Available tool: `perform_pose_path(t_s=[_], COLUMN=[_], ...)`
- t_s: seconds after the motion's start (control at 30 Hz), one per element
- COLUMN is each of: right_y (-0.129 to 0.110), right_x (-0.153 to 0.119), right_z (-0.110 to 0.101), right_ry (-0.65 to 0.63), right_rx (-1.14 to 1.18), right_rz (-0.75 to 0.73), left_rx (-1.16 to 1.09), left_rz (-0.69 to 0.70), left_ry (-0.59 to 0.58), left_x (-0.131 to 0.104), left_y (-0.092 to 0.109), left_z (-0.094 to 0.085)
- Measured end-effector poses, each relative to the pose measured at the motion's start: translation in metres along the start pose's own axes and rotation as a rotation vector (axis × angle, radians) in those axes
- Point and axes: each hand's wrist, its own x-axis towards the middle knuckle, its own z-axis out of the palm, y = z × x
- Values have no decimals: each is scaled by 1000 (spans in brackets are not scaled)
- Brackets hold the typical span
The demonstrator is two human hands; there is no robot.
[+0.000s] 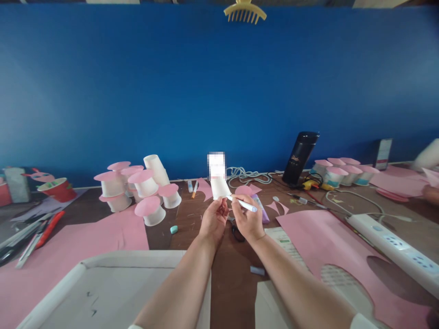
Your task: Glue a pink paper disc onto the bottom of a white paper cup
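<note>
A small white paper cup [220, 188] is in my left hand [214, 218], with the fingers closed around its lower end. My right hand [249, 219] grips a white marker [245, 204] with a pale purple end, its tip close to the cup's side. Whether the tip touches the cup I cannot tell. Behind the cup, a bright blurred patch hides its upper edge. Beneath my hands lie dark-handled scissors [237, 234], partly covered. To the left stand several white paper cups topped with pink paper discs [147, 206].
Pink paper sheets [308, 237] lie on both sides of the brown table [229, 292]. A black thermos [300, 157], coiled white cable [248, 176] and white power strip [394, 246] are to the right. Another person's hand [430, 194] shows at far right, beyond more disc-topped cups [334, 176].
</note>
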Motion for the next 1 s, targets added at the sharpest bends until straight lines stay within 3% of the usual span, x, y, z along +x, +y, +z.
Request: perform_pose_path(t_s=[1.0], right_y=[-2], right_x=[0], right_z=[-1], right_ry=[3], right_rx=[56], right_rz=[-6], left_rx=[16], left_rz=[3], left_ry=[1], left_x=[0], left_y=[-1], left_z=[-2])
